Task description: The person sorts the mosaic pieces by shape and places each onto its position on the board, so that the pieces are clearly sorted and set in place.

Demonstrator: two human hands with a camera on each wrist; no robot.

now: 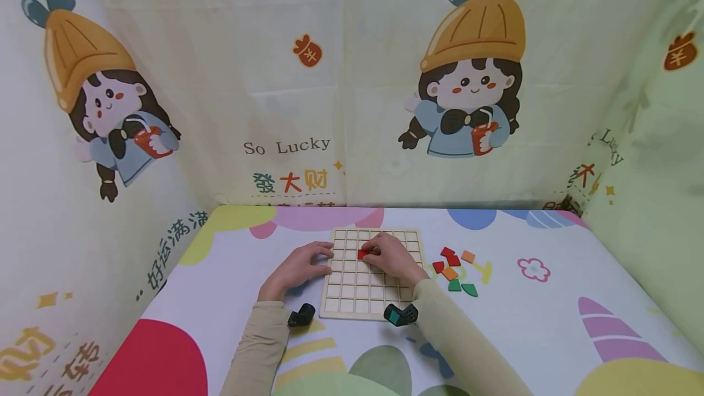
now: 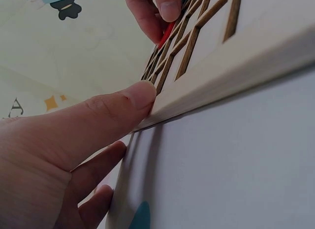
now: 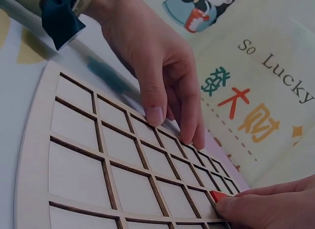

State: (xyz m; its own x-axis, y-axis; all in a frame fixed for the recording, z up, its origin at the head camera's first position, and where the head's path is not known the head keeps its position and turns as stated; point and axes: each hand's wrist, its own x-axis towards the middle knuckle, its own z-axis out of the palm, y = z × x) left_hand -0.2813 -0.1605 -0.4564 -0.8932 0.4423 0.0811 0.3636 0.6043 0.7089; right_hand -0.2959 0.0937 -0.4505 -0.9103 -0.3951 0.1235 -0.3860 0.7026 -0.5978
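Two hands work at one gridded wooden board (image 1: 348,291), which lies flat on a printed tablecloth (image 1: 511,329). The right hand (image 1: 392,255) pinches one red piece (image 1: 361,255) between thumb and fingers, over the upper middle of the grid; whether it is seated in a cell cannot be told. The left hand (image 1: 299,264) is loosely spread at the board's left edge, its thumb touching the frame. Just right of the board lie seven loose pieces: three red pieces (image 1: 453,260), two orange pieces (image 1: 468,256) and two green pieces (image 1: 454,286). Two black wrist devices (image 1: 302,315) sit by the forearms. The right hand and its sleeve (image 1: 456,329) cover some cells, blocking a full count. Behind hangs a wall cloth (image 1: 374,29) with two large cartoon figures (image 1: 473,72).
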